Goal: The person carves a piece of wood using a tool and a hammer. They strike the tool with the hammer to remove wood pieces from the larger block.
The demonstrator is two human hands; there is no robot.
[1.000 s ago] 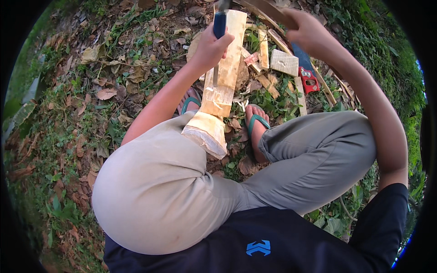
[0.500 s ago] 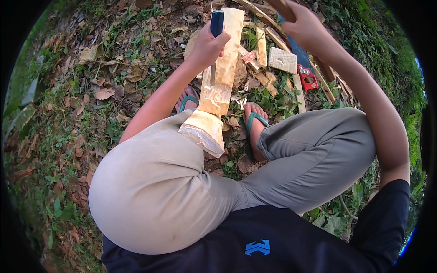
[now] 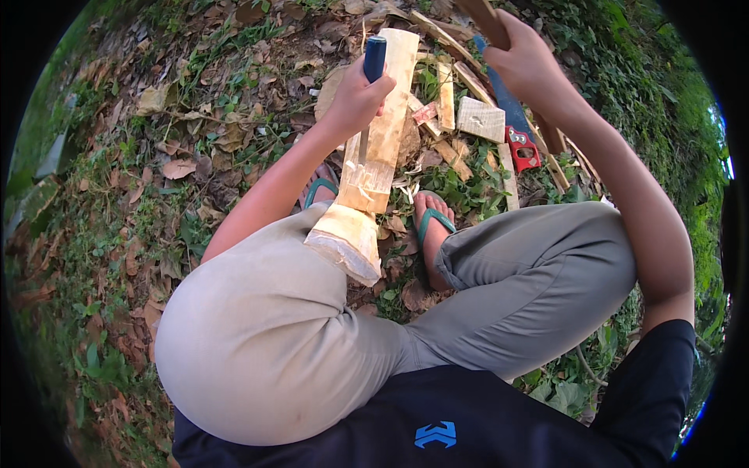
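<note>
Left hand (image 3: 360,99), the closer one, is wrapped round a chisel (image 3: 374,59) running lengthwise along the carved log (image 3: 383,136); right hand (image 3: 527,64) grips a wooden stick (image 3: 487,22), right of the log

Black short-sleeved shirt (image 3: 499,413) with an angular blue emblem (image 3: 435,435) — grey-beige trousers (image 3: 242,343) — green-strapped thong sandals (image 3: 425,224)

A blue-handled chisel (image 3: 374,61) has its blade against a pale, notched wood block (image 3: 385,134); a brown stick (image 3: 487,23) is rightward.

Head-worn left fisheye, facing down, close above lap (image 3: 374,343).
</note>
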